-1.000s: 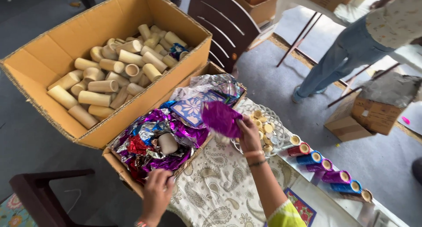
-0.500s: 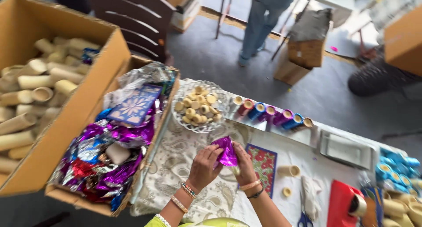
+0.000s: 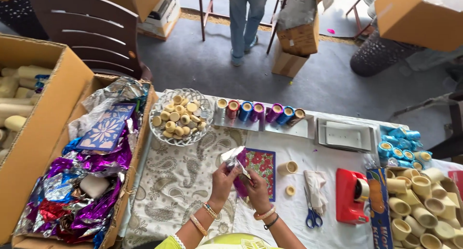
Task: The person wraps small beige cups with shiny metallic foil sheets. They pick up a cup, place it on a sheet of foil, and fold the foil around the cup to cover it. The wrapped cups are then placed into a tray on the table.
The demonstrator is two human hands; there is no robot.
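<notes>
Hands wrapping foil at table (image 3: 193, 191).
Left hand (image 3: 223, 177) and right hand (image 3: 255, 188) together clamp purple foil (image 3: 239, 169), just left of floral card (image 3: 263, 164). Advisable: keep foil taut, folds tight.

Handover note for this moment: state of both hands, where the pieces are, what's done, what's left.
Left hand and right hand together grip a purple foil sheet around something hidden, above the patterned tablecloth.
Done: wrapped tubes stand in a row.
Left: bare tubes fill the carton at right; loose foil fills the box at left.
Scissors and tape dispenser lie at right.
</notes>
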